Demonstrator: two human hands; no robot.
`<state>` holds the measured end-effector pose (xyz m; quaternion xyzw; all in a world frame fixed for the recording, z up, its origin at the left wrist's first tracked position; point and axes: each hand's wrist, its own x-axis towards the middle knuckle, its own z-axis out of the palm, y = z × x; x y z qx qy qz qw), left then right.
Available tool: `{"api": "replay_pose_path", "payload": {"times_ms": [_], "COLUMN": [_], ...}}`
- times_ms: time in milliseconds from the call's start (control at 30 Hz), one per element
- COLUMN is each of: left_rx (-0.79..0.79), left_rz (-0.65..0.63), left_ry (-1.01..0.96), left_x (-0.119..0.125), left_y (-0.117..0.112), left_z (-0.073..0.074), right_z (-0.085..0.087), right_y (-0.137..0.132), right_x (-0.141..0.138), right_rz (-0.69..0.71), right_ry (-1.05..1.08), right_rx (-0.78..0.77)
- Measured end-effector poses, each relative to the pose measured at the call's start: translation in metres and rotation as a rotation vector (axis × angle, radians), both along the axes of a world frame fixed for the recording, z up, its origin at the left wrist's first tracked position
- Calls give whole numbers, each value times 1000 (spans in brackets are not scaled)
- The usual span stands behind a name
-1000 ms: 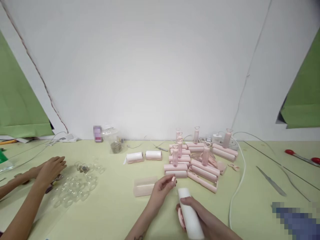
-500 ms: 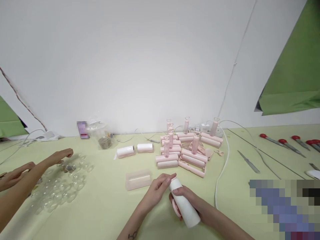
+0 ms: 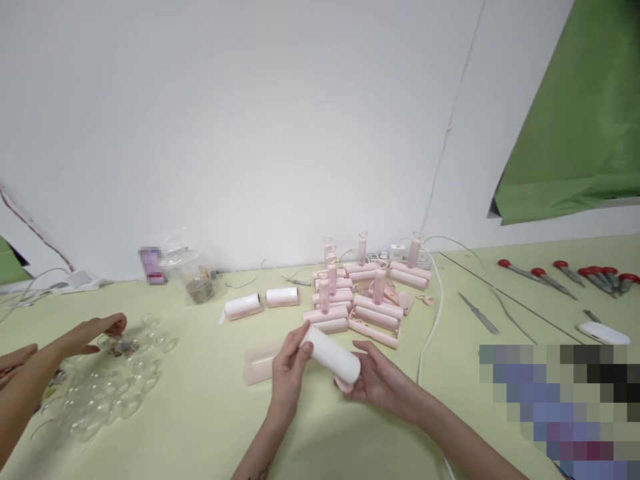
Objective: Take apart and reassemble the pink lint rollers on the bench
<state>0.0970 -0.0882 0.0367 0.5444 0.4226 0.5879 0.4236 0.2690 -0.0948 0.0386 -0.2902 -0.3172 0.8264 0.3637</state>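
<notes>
Above the near part of the table, I hold a lint roller [image 3: 332,353] with a white roll and a pink part beneath its lower right end. My left hand [image 3: 289,363] pinches the upper left end between thumb and fingers. At the other end, my right hand [image 3: 383,383] grips from below by the pink part, its index finger raised; some of its fingers are hidden. A translucent pink cover [image 3: 257,363] lies beside my left hand, partly behind it. Just beyond my hands stand several pink lint rollers [image 3: 325,317] with upright handles.
Two white rolls [image 3: 243,307] lie left of the pink group. Another person's hand [image 3: 103,330] works among clear plastic domes [image 3: 107,390] at far left. A white cable [image 3: 431,337], a pointed blade [image 3: 479,313] and red-ended tools [image 3: 553,279] lie to the right.
The lint roller has swung from steep to flatter and moved up and left. My right hand has shifted from around the roll to its right end. The view has turned slightly right.
</notes>
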Motion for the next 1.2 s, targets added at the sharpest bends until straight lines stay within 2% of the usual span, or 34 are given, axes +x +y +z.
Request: {"api": "replay_pose_path", "payload": {"times_ms": [100, 233, 467, 567, 633, 767, 833, 900, 967, 1000, 1100, 1200], "left_rx": [210, 455, 754, 764, 663, 290, 102, -135, -382, -484, -656, -738], "left_rz": [68, 56, 62, -28, -111, -196, -272, -413, -535, -550, -486, -476], "left_ry": [126, 332, 511, 546, 482, 155, -20, -231, -408, -447, -450, -548], "left_x": [-4, -1, 4, 8, 11, 19, 21, 24, 27, 29, 36, 39], "left_y": [3, 1, -5, -13, -19, -26, -24, -21, -21, -22, -27, -27], "left_z": [-4, -10, -18, -27, -34, -36, -29, -19, -11, -8, -7, -12], "right_z": [-6, -10, -4, -8, -11, -9, -5, -1, 1, 4, 24, 63], "right_y": [6, 8, -1, -5, -5, -2, -3, -6, -12, -15, -30, -59], "right_x": [4, 5, 1, -1, -1, 8, 11, 9, 2, -1, -3, 12], "right_rz": [-197, -299, -281, -231, -202, -198, -264, -324, -290, -243, -158, -99], "right_ry": [-33, -40, -45, -205, -315, -451, -575, -743, -904, -965, -1060, -974], "right_rx": [35, 52, 206, 276, 339, 575, 748, 916, 1024, 1044, 997, 1044]}}
